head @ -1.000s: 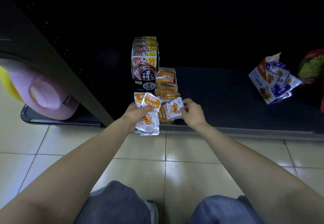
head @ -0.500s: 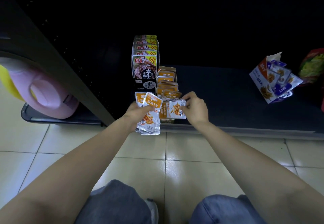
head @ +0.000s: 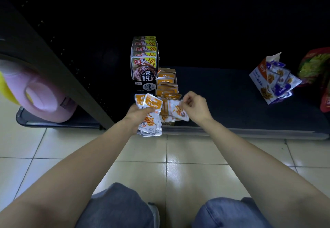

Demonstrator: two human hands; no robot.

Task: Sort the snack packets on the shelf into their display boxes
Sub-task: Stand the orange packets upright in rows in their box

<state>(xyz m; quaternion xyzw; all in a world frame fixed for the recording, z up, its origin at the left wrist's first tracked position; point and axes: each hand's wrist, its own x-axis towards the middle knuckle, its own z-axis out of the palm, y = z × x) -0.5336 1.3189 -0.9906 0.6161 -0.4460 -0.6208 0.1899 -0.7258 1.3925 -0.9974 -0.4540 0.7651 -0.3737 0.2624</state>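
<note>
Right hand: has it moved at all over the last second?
Yes, slightly: the right hand, pinching an orange packet, has lifted up in the picture, away from the shelf's front edge.

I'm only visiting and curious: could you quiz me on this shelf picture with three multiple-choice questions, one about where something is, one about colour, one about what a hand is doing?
1. Where is the blue-and-white box? A on the floor; B far right on the shelf; C on the person's knees.
2. What colours are the packets in the left hand? A orange and white; B green and black; C all red.
3. What is the right hand doing? A lying flat and empty; B pinching one packet; C gripping a bottle.
Answers: 1 B, it stands on the dark shelf, well to the right. 2 A, orange tops and white bodies show. 3 B, fingers and thumb close on a single packet.
</note>
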